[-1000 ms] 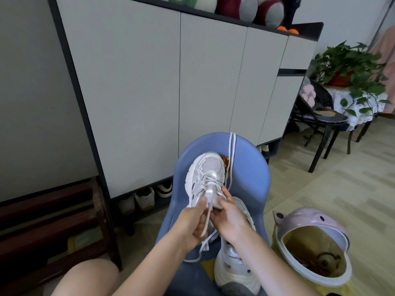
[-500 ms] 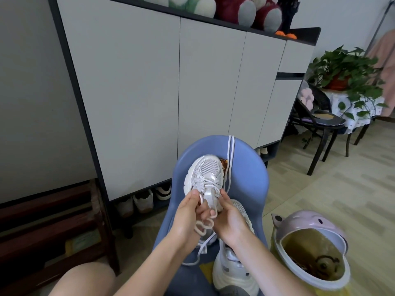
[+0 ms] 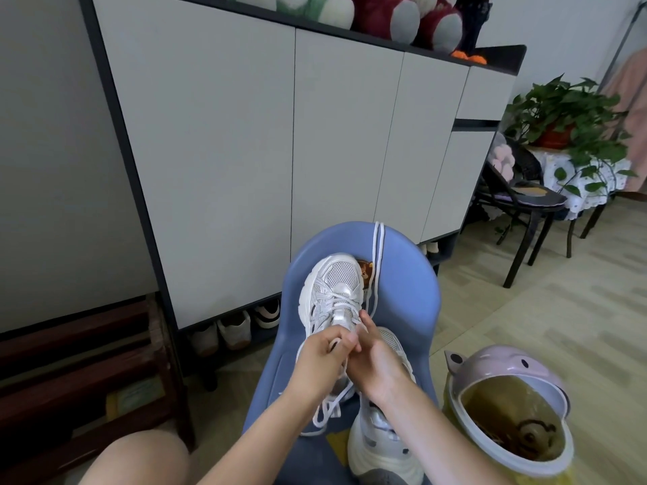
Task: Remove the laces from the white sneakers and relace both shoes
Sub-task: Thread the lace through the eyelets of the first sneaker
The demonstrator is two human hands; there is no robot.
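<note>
The white sneaker [image 3: 331, 295] with mesh toe is lying toe-up on the blue chair [image 3: 402, 302], its lace [image 3: 329, 411] hanging loose below. The left hand [image 3: 320, 358] is pinching the lace; the right hand [image 3: 376, 358] seems to be gripping it too. The second sneaker [image 3: 378, 446] is lying lower on the seat.

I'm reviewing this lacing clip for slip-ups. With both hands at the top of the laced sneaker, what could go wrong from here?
The left hand pinches the lace at the upper sneaker, whose loose ends trail over the chair seat and could snag under the second sneaker. The upper sneaker leans on the blue chair back and might tip if tugged. The spare lace draped over the chair back could slide off.
</note>
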